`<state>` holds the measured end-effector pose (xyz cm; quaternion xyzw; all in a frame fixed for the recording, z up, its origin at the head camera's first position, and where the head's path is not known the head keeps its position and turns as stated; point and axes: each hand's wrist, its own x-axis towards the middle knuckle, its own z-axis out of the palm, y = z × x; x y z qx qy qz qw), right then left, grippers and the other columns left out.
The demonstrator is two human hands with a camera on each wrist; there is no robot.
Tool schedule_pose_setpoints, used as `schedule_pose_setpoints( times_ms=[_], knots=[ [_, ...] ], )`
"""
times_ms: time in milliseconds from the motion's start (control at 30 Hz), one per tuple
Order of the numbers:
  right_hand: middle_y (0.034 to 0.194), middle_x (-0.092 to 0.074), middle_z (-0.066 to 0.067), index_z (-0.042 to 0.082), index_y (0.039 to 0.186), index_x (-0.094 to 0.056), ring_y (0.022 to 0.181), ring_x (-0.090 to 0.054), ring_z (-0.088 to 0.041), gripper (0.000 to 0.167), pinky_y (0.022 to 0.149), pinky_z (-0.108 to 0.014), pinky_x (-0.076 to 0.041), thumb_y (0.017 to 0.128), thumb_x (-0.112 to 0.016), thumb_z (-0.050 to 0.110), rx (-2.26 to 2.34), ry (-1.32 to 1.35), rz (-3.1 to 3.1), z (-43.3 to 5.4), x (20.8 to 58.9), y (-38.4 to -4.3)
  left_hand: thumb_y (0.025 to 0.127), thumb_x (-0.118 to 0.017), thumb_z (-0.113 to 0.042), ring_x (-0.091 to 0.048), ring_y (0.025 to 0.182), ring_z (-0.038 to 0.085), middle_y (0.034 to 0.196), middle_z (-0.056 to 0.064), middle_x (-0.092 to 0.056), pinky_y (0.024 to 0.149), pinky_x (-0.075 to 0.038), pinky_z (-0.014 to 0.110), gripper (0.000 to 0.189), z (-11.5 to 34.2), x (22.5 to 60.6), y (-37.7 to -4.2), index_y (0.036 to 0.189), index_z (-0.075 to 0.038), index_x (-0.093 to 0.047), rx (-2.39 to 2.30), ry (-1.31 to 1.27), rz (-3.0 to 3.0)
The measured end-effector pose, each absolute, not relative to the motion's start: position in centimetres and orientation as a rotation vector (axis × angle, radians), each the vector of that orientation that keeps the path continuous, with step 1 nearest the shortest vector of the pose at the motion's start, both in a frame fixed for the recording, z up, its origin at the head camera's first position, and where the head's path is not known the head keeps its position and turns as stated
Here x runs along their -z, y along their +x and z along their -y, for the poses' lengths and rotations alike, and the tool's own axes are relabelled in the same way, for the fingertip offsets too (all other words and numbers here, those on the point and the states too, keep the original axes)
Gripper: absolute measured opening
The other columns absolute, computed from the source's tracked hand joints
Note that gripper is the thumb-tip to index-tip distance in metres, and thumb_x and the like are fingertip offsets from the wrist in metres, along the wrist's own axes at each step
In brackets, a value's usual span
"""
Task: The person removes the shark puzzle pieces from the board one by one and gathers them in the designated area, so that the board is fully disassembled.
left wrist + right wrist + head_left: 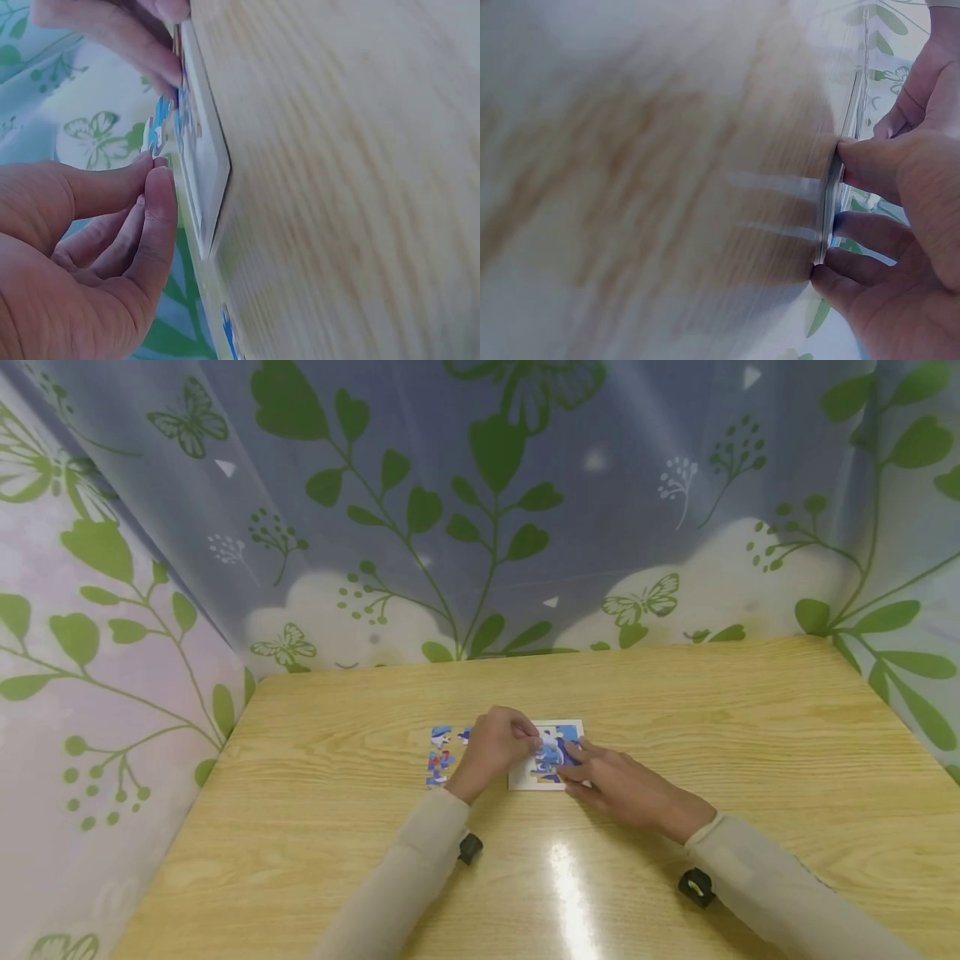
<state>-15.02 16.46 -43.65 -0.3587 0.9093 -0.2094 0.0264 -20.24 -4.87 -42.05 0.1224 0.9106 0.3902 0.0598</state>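
The thumb and forefinger of the left hand (491, 747) meet in a narrow pinch on a small blue-and-white puzzle piece (158, 135); what is printed on it is too blurred to read. The other fingers of that hand curl in behind the pinch. The fingers of the right hand (622, 785) lie apart from one another, their tips touching the right part of the puzzle tray (520, 782) and its near edge; from the right wrist view they seem to press there rather than grip, though the angle is poor.

Just beneath the pinching fingers is the left part of the tray, its white base bare there. Between the two hands' fingertips, the fitted pieces (551, 758) form a blue picture within the white border. To the left of the pinching fingers, partly hidden by that hand, loose pieces (440, 760) in blue, white and red lie on the wooden table (322, 852).

Back from the fingers, both wrists run into a left sleeve (397, 872) and a right sleeve (787, 877), each pale, with a dark device below. Well beyond the fingertips hangs a leaf-and-butterfly cloth (427, 560).
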Motion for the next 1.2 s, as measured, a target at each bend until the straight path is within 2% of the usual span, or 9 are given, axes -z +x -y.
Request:
schedule_pose_setpoints(
  times_ms=[133, 400, 833, 1200],
  knots=[
    [0.144, -0.045, -0.036, -0.003, 0.125, -0.069, 0.132, -0.042, -0.057, 0.029, 0.103, -0.060, -0.043, 0.100, -0.064, 0.012, 0.647, -1.108, -2.808, -16.4, 43.6, -15.0, 0.087, -0.079, -0.011, -0.070, 0.082, 0.018, 0.087, 0.005, -0.074, 0.072, -0.057, 0.032, 0.004, 6.2, 42.0, -20.3, 0.086, -0.008, -0.076, -1.211, 0.353, -2.761],
    [0.146, -0.044, -0.035, -0.003, 0.128, -0.067, 0.134, -0.040, -0.056, 0.031, 0.104, -0.062, -0.040, 0.101, -0.063, 0.013, 0.645, -1.085, -2.803, -16.5, 43.7, -14.9, 0.089, -0.078, -0.008, -0.071, 0.075, 0.018, 0.084, 0.005, -0.074, 0.071, -0.058, 0.034, 0.005, 9.4, 41.8, -20.2, 0.091, -0.005, -0.075, -1.280, 0.239, -2.738],
    [0.144, -0.045, -0.035, -0.003, 0.127, -0.068, 0.133, -0.040, -0.057, 0.031, 0.102, -0.061, -0.043, 0.101, -0.063, 0.013, 0.661, -1.119, -2.812, -16.6, 43.9, -15.1, 0.090, -0.077, -0.009, -0.069, 0.069, 0.023, 0.078, 0.007, -0.073, 0.058, -0.055, 0.030, 0.006, 13.6, 41.5, -19.5, 0.089, -0.004, -0.075, -1.282, 0.072, -2.739],
    [0.144, -0.046, -0.035, -0.001, 0.127, -0.068, 0.133, -0.041, -0.057, 0.031, 0.102, -0.061, -0.044, 0.101, -0.063, 0.014, 0.657, -1.123, -2.811, -16.6, 43.8, -15.0, 0.085, -0.081, -0.009, -0.066, 0.063, 0.016, 0.074, 0.002, -0.071, 0.058, -0.054, 0.029, 0.005, 14.2, 42.1, -19.4, 0.084, -0.006, -0.077, -1.156, 0.076, -2.818]
  ],
)
